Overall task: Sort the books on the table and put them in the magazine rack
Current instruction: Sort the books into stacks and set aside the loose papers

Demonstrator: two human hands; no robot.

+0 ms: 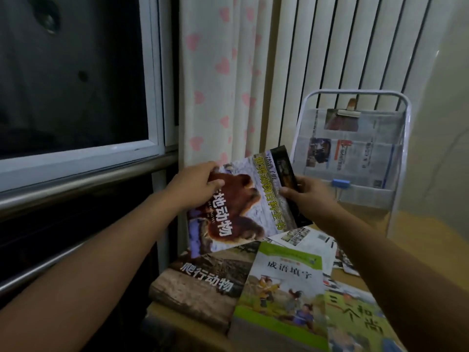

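Observation:
I hold a book with a brown bear on its cover (243,201) up above the table, tilted. My left hand (195,184) grips its left edge and my right hand (308,196) grips its right edge, where a dark second book or back cover (285,168) shows behind. The white-framed magazine rack (355,148) stands behind to the right, with newspapers in its clear pockets. On the table lie a brown reptile book (203,283), a green-topped children's book (281,293) and a green book at the right (355,321).
Loose printed sheets (309,240) lie on the wooden table (375,217) near the rack's foot. A curtain with pink hearts (215,72) hangs behind, a dark window (71,72) and metal rails (76,179) fill the left. A blue clip (341,185) sits on the rack.

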